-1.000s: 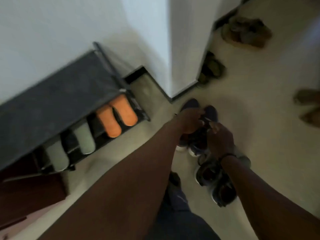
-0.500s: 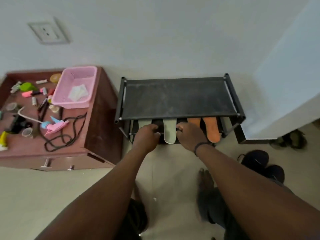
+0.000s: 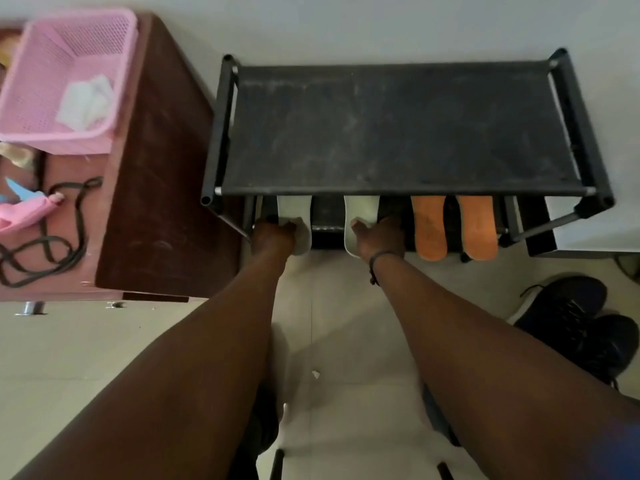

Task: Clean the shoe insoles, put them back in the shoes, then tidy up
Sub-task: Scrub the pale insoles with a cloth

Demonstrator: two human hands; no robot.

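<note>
Two pale grey insoles and two orange insoles stick out from the lower shelf of a black shoe rack (image 3: 398,133). My left hand (image 3: 272,237) grips the left grey insole (image 3: 294,209) at its near end. My right hand (image 3: 379,239) grips the right grey insole (image 3: 360,211) the same way. The orange insoles (image 3: 429,226) (image 3: 478,226) lie side by side to the right, untouched. A pair of dark sneakers (image 3: 585,327) stands on the floor at the right.
A brown wooden cabinet (image 3: 156,168) stands left of the rack, carrying a pink basket (image 3: 65,74) with a white cloth, a pink spray bottle (image 3: 27,209) and a black cord (image 3: 45,244). Pale tile floor lies below my arms. A white wall corner is at the right.
My view swung from the sneakers on the floor to the shoe rack. Both hands left the shoes and now grip the two grey insoles; the camera has moved closer.
</note>
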